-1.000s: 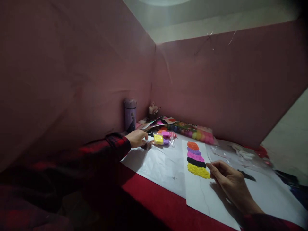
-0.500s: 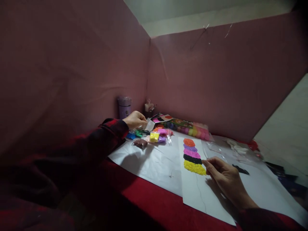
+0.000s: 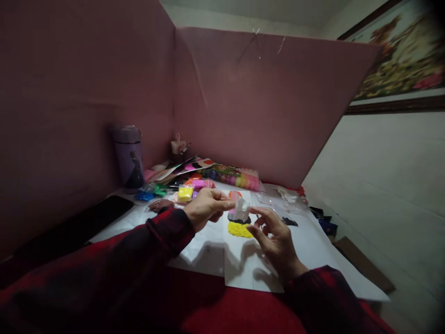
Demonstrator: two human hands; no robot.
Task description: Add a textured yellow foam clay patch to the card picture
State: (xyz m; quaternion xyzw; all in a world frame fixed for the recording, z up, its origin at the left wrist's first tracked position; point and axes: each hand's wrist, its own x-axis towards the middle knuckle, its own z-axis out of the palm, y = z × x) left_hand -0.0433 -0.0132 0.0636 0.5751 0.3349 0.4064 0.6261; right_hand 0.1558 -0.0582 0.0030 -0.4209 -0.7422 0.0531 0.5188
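My left hand [image 3: 206, 206] pinches the edge of a small clear plastic bag [image 3: 242, 208] with something white in it. The bag hangs above a white paper sheet [image 3: 239, 273] that bears textured colour bands. Below the bag, the black and yellow bands [image 3: 239, 229] show; bag and fingers cover part of the upper ones. Close to the bag's right side is my right hand [image 3: 276, 239], its thumb and index finger spread apart. Whether its index fingertip touches the bag, I cannot tell. Left of the sheet lie several small clay packets, among them a yellow packet [image 3: 185, 194].
A purple tumbler [image 3: 128, 157] stands at the left, behind a dark flat object [image 3: 114, 211]. Toward the back lies a long pack of coloured clay [image 3: 232, 176]. A small black piece [image 3: 289, 221] and a crumpled white tissue [image 3: 287, 195] lie to the right.
My left hand has brought the small bag from the packets over to the banded sheet. My right hand has left the sheet's edge and come up beside the bag. The view has swung right.
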